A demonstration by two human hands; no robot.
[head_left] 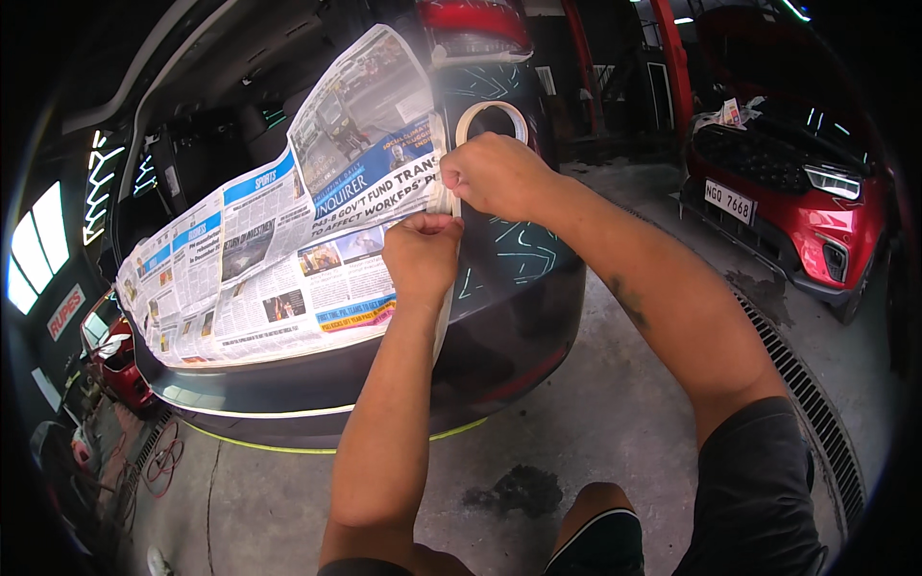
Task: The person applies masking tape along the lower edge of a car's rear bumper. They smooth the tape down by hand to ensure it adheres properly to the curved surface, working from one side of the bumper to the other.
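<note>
Newspaper (279, 259): spread flat over the back of the dark car (519, 317), its right edge under both hands.
Tape roll (492, 120): pale ring just above the right hand (495, 178) — its strip runs down the paper's right edge.
Right hand: closed, pinching the tape strip (444, 202).
Left hand (423, 254): fingers curled, pressing the strip just below.
Red car (797, 192): far right, well apart.

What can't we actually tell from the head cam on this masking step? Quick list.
- Tape strip under the left hand and right hand: the hands hide its grip points.
- Tape roll: lower part is behind the right hand.
- Newspaper: right edge is covered by the hands, so its sealing is unclear.
- Dark car's rear: arms block part of the panel.
- Floor at left: fisheye rim darkens it.
</note>
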